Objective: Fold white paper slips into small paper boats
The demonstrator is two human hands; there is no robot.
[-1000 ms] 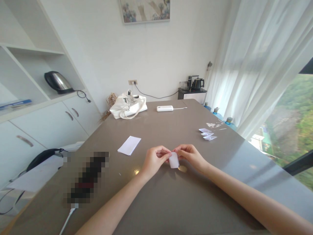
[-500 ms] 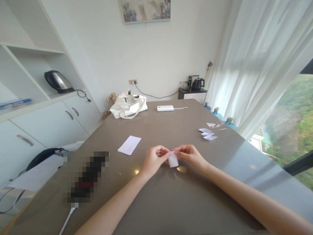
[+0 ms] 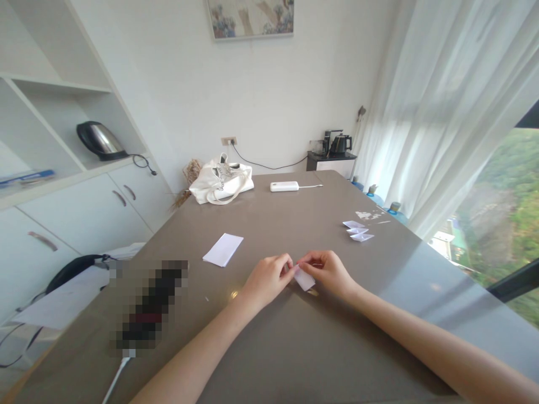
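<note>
A small folded piece of white paper (image 3: 305,280) is pinched between my two hands above the near middle of the table. My left hand (image 3: 272,276) grips its upper left corner with thumb and fingers closed. At its upper edge, my right hand (image 3: 327,271) has thumb and fingertips closed on it too. The paper hangs tilted, its lower end toward the right. To the left lies a stack of white paper sheets (image 3: 223,249). Off to the right, several folded white paper pieces (image 3: 357,231) lie in a short row.
Paper scraps (image 3: 370,215) lie near the table's right edge. Toward the back are a white handbag (image 3: 223,180) and a white power bank (image 3: 284,186) with a short cable. A blurred-out dark object (image 3: 151,306) with a white cable lies at the left on the brown table (image 3: 269,359).
The small paper has turned so its lower end swings to the right. My left hand has moved slightly right, closer to my right hand. Both hands still hold the paper.
</note>
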